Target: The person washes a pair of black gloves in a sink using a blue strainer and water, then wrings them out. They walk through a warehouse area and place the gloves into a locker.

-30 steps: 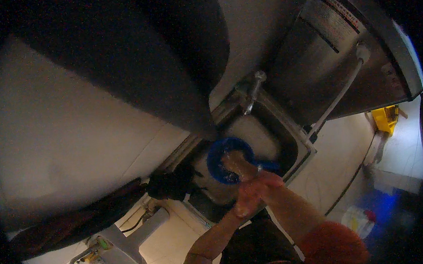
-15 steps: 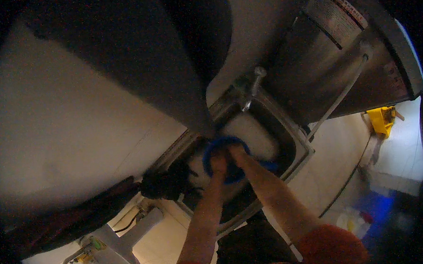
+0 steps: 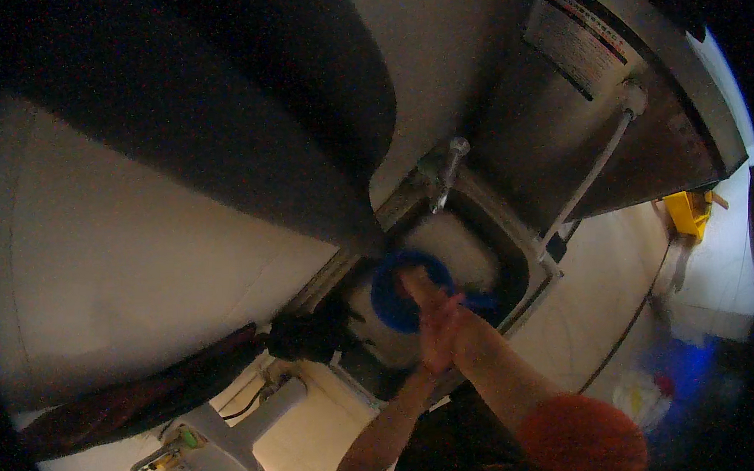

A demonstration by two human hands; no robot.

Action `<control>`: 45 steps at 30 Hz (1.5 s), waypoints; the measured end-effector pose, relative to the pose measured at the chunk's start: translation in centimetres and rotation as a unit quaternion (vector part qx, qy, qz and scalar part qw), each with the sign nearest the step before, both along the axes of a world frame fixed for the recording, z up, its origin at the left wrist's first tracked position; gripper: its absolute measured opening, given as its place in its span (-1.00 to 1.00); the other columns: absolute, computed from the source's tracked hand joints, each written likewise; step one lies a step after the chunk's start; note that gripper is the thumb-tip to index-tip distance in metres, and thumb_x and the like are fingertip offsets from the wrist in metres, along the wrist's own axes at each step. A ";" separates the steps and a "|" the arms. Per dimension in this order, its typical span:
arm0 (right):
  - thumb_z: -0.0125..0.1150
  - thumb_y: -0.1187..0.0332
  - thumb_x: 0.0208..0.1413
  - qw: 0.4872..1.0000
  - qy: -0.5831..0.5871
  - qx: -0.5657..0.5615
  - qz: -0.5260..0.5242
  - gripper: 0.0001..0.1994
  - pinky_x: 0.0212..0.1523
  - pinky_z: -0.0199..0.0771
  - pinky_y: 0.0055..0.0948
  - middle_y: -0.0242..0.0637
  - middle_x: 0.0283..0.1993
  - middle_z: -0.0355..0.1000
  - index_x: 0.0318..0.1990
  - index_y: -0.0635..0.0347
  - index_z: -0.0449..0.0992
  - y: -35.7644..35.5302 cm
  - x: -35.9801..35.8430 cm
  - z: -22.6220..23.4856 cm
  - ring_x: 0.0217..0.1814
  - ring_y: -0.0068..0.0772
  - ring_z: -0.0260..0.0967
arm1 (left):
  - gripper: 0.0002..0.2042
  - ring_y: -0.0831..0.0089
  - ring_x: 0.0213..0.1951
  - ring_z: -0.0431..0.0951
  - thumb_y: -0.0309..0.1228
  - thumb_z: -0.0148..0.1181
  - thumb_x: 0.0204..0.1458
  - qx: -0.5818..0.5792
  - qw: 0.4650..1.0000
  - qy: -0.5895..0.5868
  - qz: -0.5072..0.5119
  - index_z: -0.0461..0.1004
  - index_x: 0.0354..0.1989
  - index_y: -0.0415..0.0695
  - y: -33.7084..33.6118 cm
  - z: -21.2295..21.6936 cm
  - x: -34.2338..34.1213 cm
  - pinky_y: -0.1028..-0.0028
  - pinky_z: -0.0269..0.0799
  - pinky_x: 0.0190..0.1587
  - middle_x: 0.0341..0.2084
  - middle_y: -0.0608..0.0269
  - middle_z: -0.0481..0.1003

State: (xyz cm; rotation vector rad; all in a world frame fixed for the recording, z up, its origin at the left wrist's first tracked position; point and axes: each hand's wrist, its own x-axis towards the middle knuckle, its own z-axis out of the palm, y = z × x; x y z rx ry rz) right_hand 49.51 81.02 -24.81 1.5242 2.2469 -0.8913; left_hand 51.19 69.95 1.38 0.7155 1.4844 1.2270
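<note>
A blue round basin (image 3: 382, 299) stands in the sink (image 3: 515, 262); a blue strip sticks out from its right side. My right hand (image 3: 419, 282) reaches down into the basin, and its fingers are too dark and blurred to make out. Across my right wrist lies my left hand (image 3: 440, 339), with its fingers wrapped over the skin at the basin's near edge. The inside of the basin is dim. A faucet (image 3: 451, 176) rises behind the sink at its back corner.
Dark cloth (image 3: 310, 334) hangs over the sink's left edge. On the right stands a metal cabinet (image 3: 593, 130) with a pipe (image 3: 591, 173) slanting down from it. A yellow object (image 3: 687, 212) sits on the floor farther right. At lower left is a grey pedestal fixture (image 3: 217, 444).
My left hand has come out of the basin and moved onto my right wrist. My right hand stays in the basin. The whole view has shifted slightly.
</note>
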 end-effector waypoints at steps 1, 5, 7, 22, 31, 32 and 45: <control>-0.02 0.23 0.07 0.999 0.018 -0.017 -0.039 -0.72 -0.16 0.42 -0.28 -0.20 -0.12 0.42 -0.12 0.14 0.45 -0.5 0.4 1.1 -0.14 -0.22 0.39 | -0.64 0.22 0.13 0.25 -0.19 -0.06 0.12 -0.065 0.995 -0.046 0.055 0.38 0.01 -0.10 0.1 -3.7 -0.9 0.24 0.11 0.17 0.08 0.14 0.31; 0.00 0.21 0.05 0.993 0.060 -0.093 -0.049 -0.69 -0.08 0.40 -0.33 -0.21 -0.05 0.41 -0.07 0.09 0.43 -1.8 2.7 1.8 -0.07 -0.24 0.38 | -0.62 0.24 0.06 0.32 -0.13 -0.09 0.13 -0.187 0.913 -0.312 0.187 0.37 0.01 -0.11 0.8 -14.7 -4.7 0.24 0.22 0.10 0.03 0.16 0.34; 0.01 0.20 0.05 0.988 0.049 -0.101 0.102 -0.66 -0.04 0.39 -0.36 -0.20 -0.03 0.41 -0.02 0.07 0.43 -0.5 5.0 -0.8 -0.02 -0.25 0.37 | -0.60 0.24 0.03 0.35 -0.11 -0.11 0.14 -0.171 0.868 -0.428 0.187 0.36 0.01 -0.12 2.8 -15.9 -5.0 0.25 0.27 0.06 0.01 0.17 0.36; 0.20 0.10 -0.10 0.990 0.068 0.072 0.096 -0.41 0.09 0.06 0.34 -0.16 0.34 -0.05 0.18 -0.32 0.26 -3.6 7.7 24.6 0.30 0.31 -0.12 | -0.54 0.19 -0.02 0.35 -0.04 -0.09 0.14 -0.120 0.978 0.168 0.003 0.27 0.05 -0.14 -0.1 -2.6 -5.0 0.27 0.21 0.07 -0.03 0.08 0.34; 0.21 0.10 -0.10 0.985 0.089 0.056 0.137 -0.46 0.16 0.09 0.18 -0.08 0.26 0.09 0.11 -0.04 0.34 -5.1 12.0 24.7 0.28 0.13 0.02 | -0.64 0.27 -0.19 0.34 -0.08 -0.07 0.13 -0.026 0.963 0.234 -0.130 0.30 -0.10 -0.11 -4.7 5.0 -4.4 0.32 0.21 -0.10 -0.19 0.15 0.35; 0.21 0.11 -0.09 0.985 0.090 0.053 0.135 -0.47 0.16 0.12 0.12 -0.07 0.23 0.13 0.10 -0.01 0.35 -4.8 11.8 24.7 0.25 0.11 0.06 | -0.65 0.28 -0.20 0.34 -0.09 -0.07 0.13 -0.020 0.962 0.237 -0.137 0.31 -0.11 -0.11 -5.1 5.5 -4.6 0.33 0.21 -0.12 -0.21 0.16 0.35; 0.21 0.25 -0.07 0.975 0.188 0.064 0.098 -0.57 0.07 0.31 -0.10 0.00 0.06 0.33 -0.02 0.22 0.41 -7.8 10.1 20.0 0.06 0.05 0.29 | -0.75 0.39 -0.44 0.33 -0.14 -0.05 0.12 0.028 0.953 0.239 -0.186 0.35 -0.33 -0.07 -8.4 9.3 -4.5 0.40 0.21 -0.36 -0.45 0.27 0.37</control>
